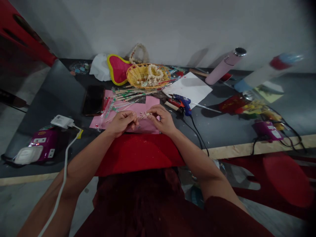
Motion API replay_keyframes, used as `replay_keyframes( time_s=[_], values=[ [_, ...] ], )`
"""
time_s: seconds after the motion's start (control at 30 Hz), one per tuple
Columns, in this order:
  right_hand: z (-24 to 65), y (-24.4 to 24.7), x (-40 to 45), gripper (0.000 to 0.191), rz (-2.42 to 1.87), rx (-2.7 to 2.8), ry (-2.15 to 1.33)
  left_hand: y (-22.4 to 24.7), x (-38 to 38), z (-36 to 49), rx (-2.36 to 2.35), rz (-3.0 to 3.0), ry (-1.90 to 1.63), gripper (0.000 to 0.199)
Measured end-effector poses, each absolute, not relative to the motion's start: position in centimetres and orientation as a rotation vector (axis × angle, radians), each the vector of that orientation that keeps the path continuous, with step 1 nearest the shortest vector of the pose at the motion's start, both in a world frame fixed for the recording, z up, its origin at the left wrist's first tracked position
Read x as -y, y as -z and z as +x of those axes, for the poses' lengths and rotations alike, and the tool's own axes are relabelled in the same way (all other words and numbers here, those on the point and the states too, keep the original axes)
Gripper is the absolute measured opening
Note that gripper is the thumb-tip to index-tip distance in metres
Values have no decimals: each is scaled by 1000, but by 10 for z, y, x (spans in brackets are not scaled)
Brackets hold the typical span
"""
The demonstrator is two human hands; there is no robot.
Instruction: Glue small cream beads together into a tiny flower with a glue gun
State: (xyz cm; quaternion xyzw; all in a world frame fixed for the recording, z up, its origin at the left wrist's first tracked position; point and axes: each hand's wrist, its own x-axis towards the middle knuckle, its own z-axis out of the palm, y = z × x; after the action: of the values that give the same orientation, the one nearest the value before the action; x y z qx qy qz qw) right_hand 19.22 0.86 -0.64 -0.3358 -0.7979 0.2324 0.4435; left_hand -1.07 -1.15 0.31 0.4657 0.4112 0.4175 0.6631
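Above the pink sheet (pixel 116 123) my two hands meet with their fingertips a short gap apart. Between them hangs a short strand of small cream pieces (pixel 143 115), like the cream ones in the basket; whether they are beads or shell chips is too small to tell. My right hand (pixel 163 121) is closed, thumb and fingers pinching the strand's right end. My left hand (pixel 124 122) is closed in a pinch at the other side, and what lies in its fingertips is too small to make out. A red cloth (pixel 140 153) lies at the table edge below both hands.
Behind the hands stands a yellow wicker basket (pixel 134 77) with cream strands. Thin sticks (pixel 125 93) and a phone (pixel 93 100) lie left. A blue glue gun (pixel 183 102) with its cord, white paper (pixel 194 87) and a pink flask (pixel 224 67) are right. A white cable (pixel 64 171) crosses my left arm.
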Motion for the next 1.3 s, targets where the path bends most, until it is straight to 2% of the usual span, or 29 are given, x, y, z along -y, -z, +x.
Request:
replay_keyframes(
  time_s=[0.1,0.23,0.3,0.5,0.77,1.03,1.3],
  values=[
    [192,7,-9,18,-843,1985,-585,-2,11,-10,-985,1050,-944,39],
    [192,6,-8,19,-847,1964,-565,-2,10,-10,-956,1056,-958,25],
    [192,6,-8,20,-839,1947,-550,-2,10,-9,-954,1051,-922,32],
    [190,9,-8,21,-753,2019,-485,-1,14,-6,-994,941,-843,37],
    [189,18,-10,26,-735,2207,-302,-2,17,-5,-980,895,-733,29],
    [188,11,-5,32,-713,2196,-372,-4,17,-3,-941,839,-779,27],
    [185,13,-4,19,-675,2124,-358,-10,17,-1,-975,755,-805,28]
  ],
)
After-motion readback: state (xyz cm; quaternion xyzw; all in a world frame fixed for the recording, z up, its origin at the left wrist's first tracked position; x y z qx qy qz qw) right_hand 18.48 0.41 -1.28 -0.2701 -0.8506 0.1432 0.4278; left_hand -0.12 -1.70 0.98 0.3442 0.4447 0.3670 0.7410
